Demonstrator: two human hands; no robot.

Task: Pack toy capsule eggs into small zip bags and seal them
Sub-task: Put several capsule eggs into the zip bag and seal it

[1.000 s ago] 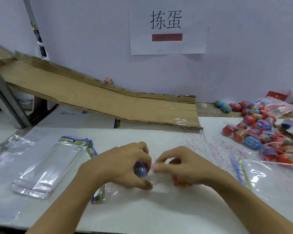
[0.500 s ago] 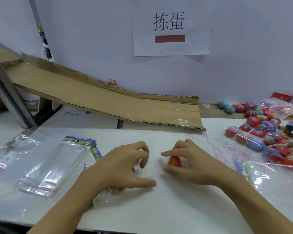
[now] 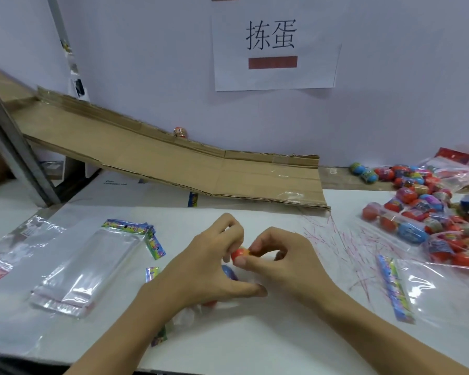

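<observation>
- The right hand (image 3: 287,262) pinches a red capsule egg (image 3: 239,254) between thumb and forefinger, the egg sitting at the fingertips, raised a little above the desk (image 3: 255,342) near the middle of its front half.
- The left hand (image 3: 206,269) meets it from the other side: its curled fingers (image 3: 229,228) close over the egg's left end, while the thumb stretches out flat below.
- A blue capsule egg (image 3: 229,272) shows just under the left palm, and the crumpled clear zip bag (image 3: 186,318) with a printed header lies beneath the left wrist; whether the blue egg is inside that bag cannot be told.
- A stack of empty zip bags (image 3: 92,261) lies flat toward the desk's left side, well apart from the hands.
- Loose and bagged capsule eggs (image 3: 428,209) are heaped at the desk's right edge, toward the far right corner.
- One flat bag with a coloured header strip (image 3: 394,286) lies near the right edge, beside the right forearm.
- Thin red-and-white strips (image 3: 336,234) are scattered between the right hand and the heap.
- A cardboard ramp (image 3: 190,163) slopes down along the far edge, one egg (image 3: 179,131) lodged behind it against the wall.
- A paper sign (image 3: 275,47) hangs on the wall above.
</observation>
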